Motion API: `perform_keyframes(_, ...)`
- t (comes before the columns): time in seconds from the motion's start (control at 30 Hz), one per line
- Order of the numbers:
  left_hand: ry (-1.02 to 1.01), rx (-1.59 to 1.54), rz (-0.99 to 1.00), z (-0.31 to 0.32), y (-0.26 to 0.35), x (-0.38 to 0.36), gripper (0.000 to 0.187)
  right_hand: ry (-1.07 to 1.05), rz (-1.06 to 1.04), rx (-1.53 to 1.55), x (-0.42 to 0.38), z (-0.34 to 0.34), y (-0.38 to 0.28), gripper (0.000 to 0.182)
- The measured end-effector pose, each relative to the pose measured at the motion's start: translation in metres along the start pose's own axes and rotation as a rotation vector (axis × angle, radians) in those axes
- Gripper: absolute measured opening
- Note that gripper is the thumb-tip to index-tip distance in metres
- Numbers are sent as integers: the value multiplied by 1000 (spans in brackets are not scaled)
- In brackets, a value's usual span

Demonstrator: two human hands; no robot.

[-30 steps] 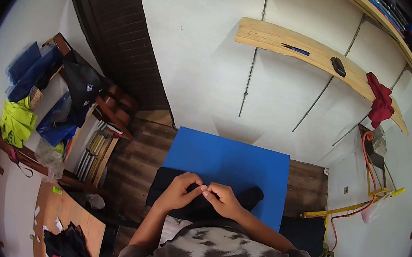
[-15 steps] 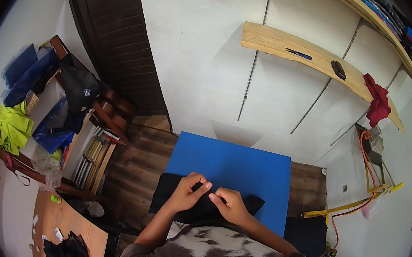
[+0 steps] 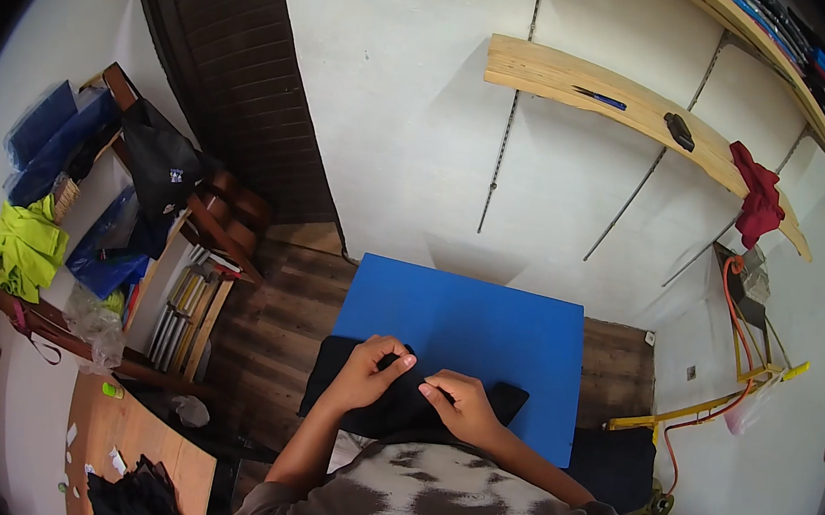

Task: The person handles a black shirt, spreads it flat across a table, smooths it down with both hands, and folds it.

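A black cloth, perhaps a garment (image 3: 325,374), lies bunched along the near edge of the blue tabletop (image 3: 466,319). Above it, my left hand (image 3: 372,374) is closed in a pinch, thumb against curled fingers, with a bit of black fabric showing at its fingertips. My right hand (image 3: 465,406) also pinches the dark cloth, a short gap to the right of the left one. Fabric between and beneath the hands is hard to make out against the black pile. A loose end of the cloth sticks out to the right of my right hand.
To the left stand a shelf with bags and books (image 3: 190,320) and a wooden table (image 3: 153,426) with black fabric on it. Wall shelves (image 3: 553,71) hang ahead. On the right are a yellow metal frame (image 3: 636,422) and an orange hose (image 3: 717,420).
My left hand has shifted slightly left and up, widening the gap between the hands. The right hand stays nearly in place. The camera view has tilted a little.
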State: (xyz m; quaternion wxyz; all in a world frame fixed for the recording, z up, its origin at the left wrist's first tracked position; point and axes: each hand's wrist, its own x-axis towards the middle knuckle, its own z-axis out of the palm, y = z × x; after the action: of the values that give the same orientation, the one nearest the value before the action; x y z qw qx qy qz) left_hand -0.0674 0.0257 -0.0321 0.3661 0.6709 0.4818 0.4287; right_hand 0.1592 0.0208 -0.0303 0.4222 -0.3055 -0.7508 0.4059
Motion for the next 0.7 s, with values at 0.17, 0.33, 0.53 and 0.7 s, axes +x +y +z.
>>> perform_keyframes(0.17,64,-20,3,2,0,0,18,-31,58,-32,-4,-7,1,21)
perform_keyframes(0.33,113,-30,-7,2,4,0,20,-45,74,-24,-1,-9,-6,22)
perform_keyframes(0.53,172,-28,-19,-1,5,-4,21,-17,86,39,-9,-8,-2,23)
perform_keyframes(0.7,234,-83,-68,0,12,-3,23,29,21,27,-4,-11,-8,24)
